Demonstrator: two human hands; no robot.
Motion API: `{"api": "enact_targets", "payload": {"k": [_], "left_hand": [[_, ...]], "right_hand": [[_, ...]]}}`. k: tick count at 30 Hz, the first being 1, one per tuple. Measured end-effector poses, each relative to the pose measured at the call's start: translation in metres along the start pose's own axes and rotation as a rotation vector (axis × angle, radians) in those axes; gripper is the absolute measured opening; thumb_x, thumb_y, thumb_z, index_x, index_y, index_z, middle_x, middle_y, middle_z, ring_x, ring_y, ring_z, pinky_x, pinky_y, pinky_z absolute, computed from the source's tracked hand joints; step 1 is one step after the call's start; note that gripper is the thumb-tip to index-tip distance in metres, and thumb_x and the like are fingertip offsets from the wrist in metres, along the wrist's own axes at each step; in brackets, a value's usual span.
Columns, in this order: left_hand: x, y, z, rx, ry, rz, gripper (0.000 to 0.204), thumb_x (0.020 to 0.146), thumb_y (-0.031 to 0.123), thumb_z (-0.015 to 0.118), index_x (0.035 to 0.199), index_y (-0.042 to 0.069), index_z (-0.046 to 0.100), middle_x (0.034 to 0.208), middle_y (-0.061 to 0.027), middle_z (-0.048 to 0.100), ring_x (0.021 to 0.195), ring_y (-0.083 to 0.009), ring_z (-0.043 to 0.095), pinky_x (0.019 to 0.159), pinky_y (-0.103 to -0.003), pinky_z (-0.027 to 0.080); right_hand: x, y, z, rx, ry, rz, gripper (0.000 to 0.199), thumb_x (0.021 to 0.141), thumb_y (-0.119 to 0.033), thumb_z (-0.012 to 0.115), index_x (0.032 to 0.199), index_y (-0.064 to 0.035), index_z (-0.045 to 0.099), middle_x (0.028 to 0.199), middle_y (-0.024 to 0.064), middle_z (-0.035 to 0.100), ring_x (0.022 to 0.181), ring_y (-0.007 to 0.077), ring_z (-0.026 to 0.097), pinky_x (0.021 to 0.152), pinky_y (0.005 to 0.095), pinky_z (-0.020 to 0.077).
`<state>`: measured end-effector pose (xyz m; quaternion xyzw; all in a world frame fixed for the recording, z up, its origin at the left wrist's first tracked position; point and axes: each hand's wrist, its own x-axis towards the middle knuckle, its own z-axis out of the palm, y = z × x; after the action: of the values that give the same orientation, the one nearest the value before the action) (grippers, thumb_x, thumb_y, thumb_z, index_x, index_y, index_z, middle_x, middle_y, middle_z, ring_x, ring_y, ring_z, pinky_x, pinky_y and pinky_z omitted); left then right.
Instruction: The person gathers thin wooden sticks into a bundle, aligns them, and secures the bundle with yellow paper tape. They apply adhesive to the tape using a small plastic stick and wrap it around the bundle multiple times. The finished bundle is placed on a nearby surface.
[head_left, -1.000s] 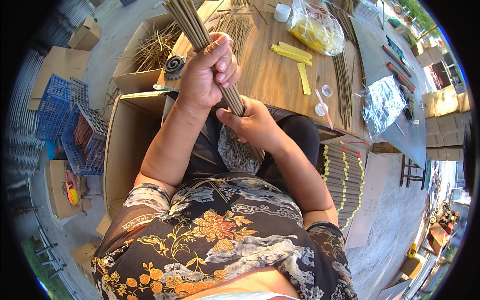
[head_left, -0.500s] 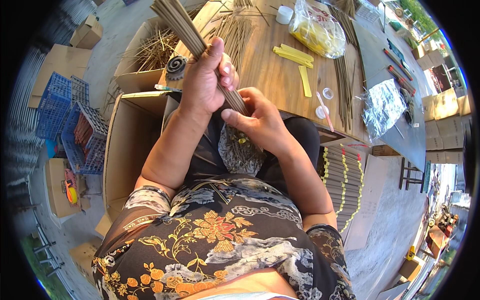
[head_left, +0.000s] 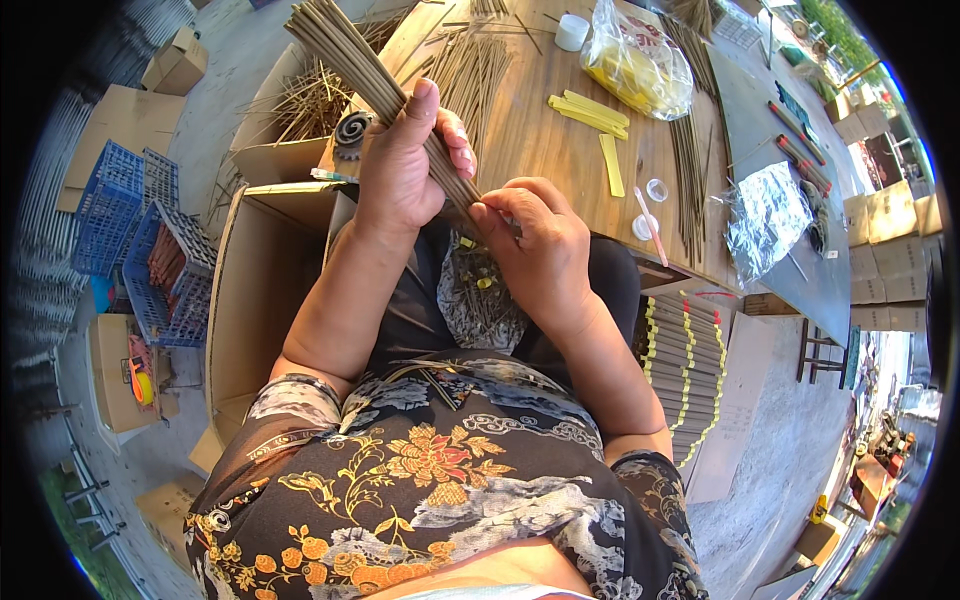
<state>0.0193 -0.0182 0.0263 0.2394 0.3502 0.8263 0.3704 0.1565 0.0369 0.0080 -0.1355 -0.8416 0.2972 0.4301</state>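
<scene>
Up above the lap, one bundle of sticks (head_left: 375,80) sits clenched in the left hand (head_left: 405,165), its long axis slanting from upper left down to the right hand (head_left: 535,250), whose grip pinches its lower end. Beyond the bundle, four yellow strips (head_left: 590,112) lie on the tabletop (head_left: 540,150).

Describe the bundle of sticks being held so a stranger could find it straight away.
Start at the wooden table in front of the seated person. Just before its near edge, the left hand grips a bundle of thin tan sticks that slants up and to the left, while the right hand pinches its lower end. Unlike the loose sticks lying flat on the table, it is packed tight and held in the air.
</scene>
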Motion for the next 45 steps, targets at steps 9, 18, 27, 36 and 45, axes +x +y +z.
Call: {"api": "enact_targets", "payload": {"k": [9,18,27,36,45], "left_hand": [[0.02,0.026,-0.025,-0.116,0.201,0.082,0.034,0.078,0.036,0.064,0.066,0.006,0.052,0.059,-0.0074,0.055,0.051,-0.0183,0.053,0.051,-0.031,0.047],[0.036,0.049,-0.054,-0.202,0.249,0.119,0.032,0.081,0.031,0.061,0.061,0.013,0.045,0.051,0.0019,0.047,0.041,-0.0069,0.042,0.039,-0.022,0.035],[0.029,-0.004,-0.017,-0.153,0.28,-0.218,0.03,0.079,0.032,0.064,0.07,0.015,0.042,0.051,0.0058,0.036,0.041,-0.0058,0.033,0.04,-0.021,0.027],[0.019,0.002,-0.009,-0.065,0.295,-0.152,0.03,0.08,0.034,0.062,0.068,0.015,0.042,0.051,0.0057,0.038,0.04,-0.0053,0.034,0.038,-0.021,0.028],[0.02,-0.01,-0.004,-0.045,0.372,-0.083,0.03,0.076,0.032,0.068,0.07,0.013,0.045,0.051,0.0038,0.042,0.04,-0.0078,0.038,0.039,-0.023,0.031]], "right_hand": [[0.001,0.003,-0.039,-0.089,-0.338,0.085,0.009,0.075,-0.012,0.062,0.073,-0.0043,0.057,0.073,0.0095,0.056,0.069,0.0279,0.057,0.06,0.0356,0.0461],[-0.03,0.01,-0.089,0.189,-0.35,0.452,0.007,0.078,-0.006,0.062,0.08,-0.001,0.057,0.071,0.0046,0.054,0.061,0.0112,0.051,0.057,0.0233,0.043],[-0.005,-0.01,-0.019,0.233,-0.124,0.336,0.014,0.079,-0.004,0.059,0.092,-0.0008,0.056,0.073,0.0109,0.055,0.061,0.0169,0.056,0.059,0.0263,0.0461],[0.004,0.002,-0.005,0.129,-0.31,0.196,0.021,0.077,-0.009,0.058,0.092,0.0048,0.056,0.093,0.0199,0.051,0.089,0.0329,0.052,0.078,0.0347,0.0434],[-0.002,0.017,0.031,-0.177,-0.439,0.249,0.03,0.078,-0.024,0.061,0.076,0.0029,0.048,0.08,0.0214,0.055,0.079,0.0369,0.053,0.068,0.0404,0.0435]]}}
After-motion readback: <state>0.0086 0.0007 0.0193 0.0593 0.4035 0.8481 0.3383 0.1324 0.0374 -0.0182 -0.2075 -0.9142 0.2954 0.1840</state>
